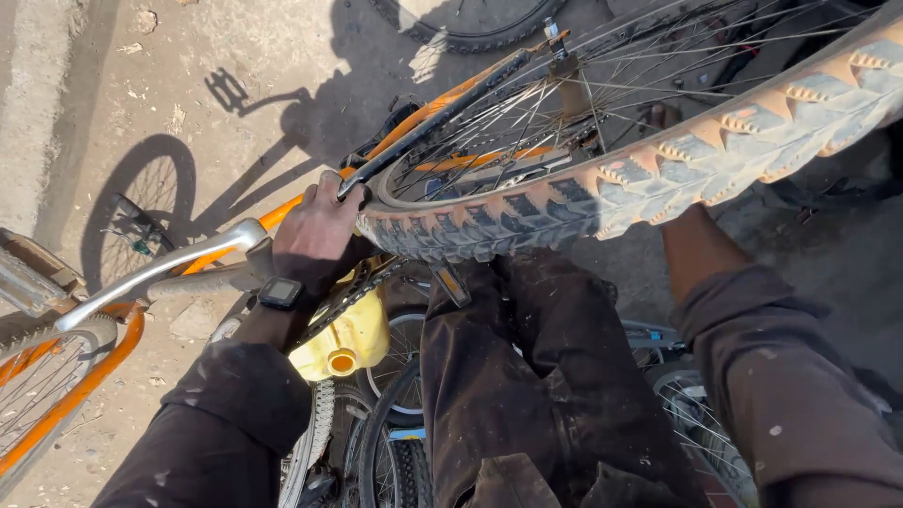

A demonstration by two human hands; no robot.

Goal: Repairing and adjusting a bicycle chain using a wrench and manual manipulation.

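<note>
Left hand [320, 230] closed around the orange bicycle frame [414, 118] beside the knobby tyre [658, 174] — wheel [527, 122] seated in the upturned frame. Right hand hidden behind the tyre — grip cannot be told. Yellow jerrycan [348, 343] below, on the ground.

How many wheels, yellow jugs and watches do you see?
Bicycle wheels: 4, counting the big knobbly wheel by the left hand, the orange bike's wheel, the one at the top edge, and one low on the right; more may be hidden
Yellow jug: 1
Wrist watch: 1
Total: 6
</note>
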